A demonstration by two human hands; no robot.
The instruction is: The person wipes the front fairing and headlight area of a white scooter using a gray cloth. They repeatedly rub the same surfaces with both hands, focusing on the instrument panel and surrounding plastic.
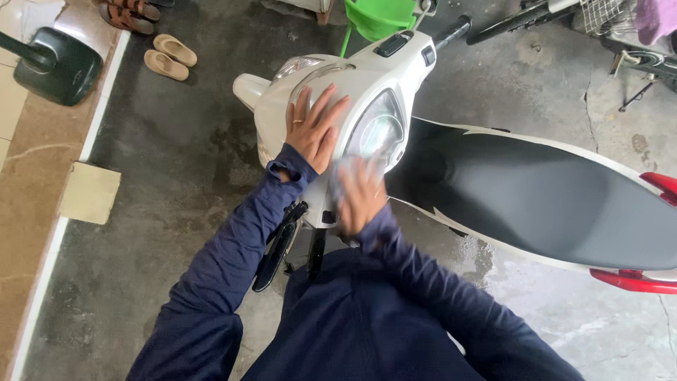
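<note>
A white scooter (395, 85) stands in front of me, seen from above, with a black seat (550, 197). My left hand (316, 128) lies flat with fingers spread on the white front cover beside the glassy instrument panel (379, 128). My right hand (362, 192) is blurred just below that panel and presses what looks like a pale cloth (344, 169) against the scooter's body. Both arms wear dark blue sleeves.
Two pairs of sandals (166, 56) lie on the wet concrete floor at the back left. A black mirror (58, 65) hangs over a tiled ledge on the left. A green chair (379, 17) and a bicycle (606, 28) stand behind the scooter.
</note>
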